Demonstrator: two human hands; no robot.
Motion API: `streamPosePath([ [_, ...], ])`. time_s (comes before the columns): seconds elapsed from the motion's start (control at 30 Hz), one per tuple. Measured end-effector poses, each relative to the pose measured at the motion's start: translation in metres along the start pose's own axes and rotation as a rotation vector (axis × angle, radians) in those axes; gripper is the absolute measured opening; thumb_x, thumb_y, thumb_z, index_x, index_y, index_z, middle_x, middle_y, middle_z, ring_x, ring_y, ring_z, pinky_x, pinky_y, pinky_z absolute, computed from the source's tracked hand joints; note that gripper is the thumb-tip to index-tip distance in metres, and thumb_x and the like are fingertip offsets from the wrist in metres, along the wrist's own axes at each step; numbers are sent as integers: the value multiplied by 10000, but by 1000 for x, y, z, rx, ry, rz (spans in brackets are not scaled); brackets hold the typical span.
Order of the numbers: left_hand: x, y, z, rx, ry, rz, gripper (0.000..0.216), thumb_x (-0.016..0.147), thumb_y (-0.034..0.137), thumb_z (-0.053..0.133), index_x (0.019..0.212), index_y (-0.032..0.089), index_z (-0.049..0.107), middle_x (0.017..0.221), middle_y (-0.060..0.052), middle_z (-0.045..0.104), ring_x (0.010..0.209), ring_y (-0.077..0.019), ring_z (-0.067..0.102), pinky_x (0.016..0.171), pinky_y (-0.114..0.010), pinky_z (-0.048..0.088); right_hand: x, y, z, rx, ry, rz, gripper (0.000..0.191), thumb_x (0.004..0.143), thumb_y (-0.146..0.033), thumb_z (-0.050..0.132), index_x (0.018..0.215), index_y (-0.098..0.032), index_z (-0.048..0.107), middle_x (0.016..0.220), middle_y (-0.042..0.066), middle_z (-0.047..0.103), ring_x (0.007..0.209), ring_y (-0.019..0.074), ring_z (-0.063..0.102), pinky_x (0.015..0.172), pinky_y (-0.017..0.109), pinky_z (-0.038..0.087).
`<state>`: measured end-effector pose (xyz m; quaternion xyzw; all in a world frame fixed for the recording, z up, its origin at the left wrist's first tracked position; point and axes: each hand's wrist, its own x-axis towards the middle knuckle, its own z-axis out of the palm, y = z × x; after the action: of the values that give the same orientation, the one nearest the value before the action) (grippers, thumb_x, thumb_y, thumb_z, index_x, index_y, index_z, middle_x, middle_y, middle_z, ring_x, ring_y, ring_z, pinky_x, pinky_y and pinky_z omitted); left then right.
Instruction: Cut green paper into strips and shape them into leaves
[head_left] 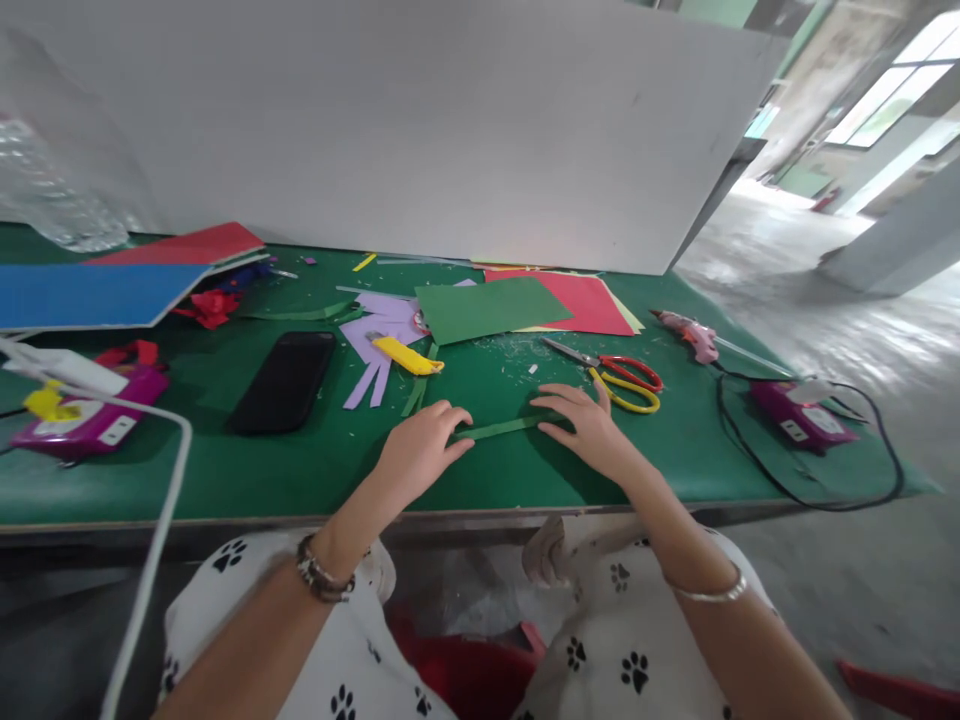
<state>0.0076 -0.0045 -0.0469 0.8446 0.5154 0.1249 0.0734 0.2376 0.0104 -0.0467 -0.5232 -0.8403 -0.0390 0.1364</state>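
Note:
A narrow green strip point(504, 428), which looks like paper or foam sheet, is stretched between my two hands just above or on the green table. My left hand point(421, 447) has the strip's left end between thumb and index finger. At the other end, my right hand point(589, 428) grips the strip near its thumb and forefinger, the remaining fingers spread. Scissors point(626, 380) with red and yellow handles lie beyond my right hand. Past my left hand rest a yellow utility knife point(405, 355), lilac cut pieces point(367, 345) and another green strip point(415, 393).
A green sheet point(487, 308) overlaps a red sheet point(600, 305) at the back. Left are a black phone point(285, 383), a blue board point(90, 293) and a white cable point(169, 490). A pink glue gun point(694, 335) and purple box point(802, 412) with looping cord sit right. A white panel point(420, 130) stands behind.

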Motion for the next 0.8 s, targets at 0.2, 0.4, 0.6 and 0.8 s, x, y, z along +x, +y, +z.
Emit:
streamPosePath([
  [0.2,0,-8,1,230,83,190,138,795,209,498,898,160,576,789,-30,597,770,-177,571,619,-270,396,30,-9,3,-79,1,-226,275,856,-173,346,796,-199,612,781,19,649,771,147,585,946,418,240],
  [0.4,0,9,0,337,354,328,183,818,217,461,969,131,520,751,-28,595,712,-162,560,660,-288,390,25,-32,-6,-16,66,-343,264,861,-207,345,711,-168,558,648,18,584,629,127,521,708,272,352],
  [0.6,-4,15,-1,368,352,476,242,844,86,314,651,170,433,528,22,491,478,-119,482,480,-253,302,18,-54,-14,226,-137,-303,287,867,-246,360,624,-167,490,561,-9,523,533,101,464,534,211,311],
  [0.8,-10,5,-2,317,331,472,273,853,118,255,629,179,399,402,56,426,348,-97,420,405,-240,210,18,-54,-17,418,-238,-246,246,857,-243,383,656,-171,503,582,-15,519,546,92,454,528,193,306],
])
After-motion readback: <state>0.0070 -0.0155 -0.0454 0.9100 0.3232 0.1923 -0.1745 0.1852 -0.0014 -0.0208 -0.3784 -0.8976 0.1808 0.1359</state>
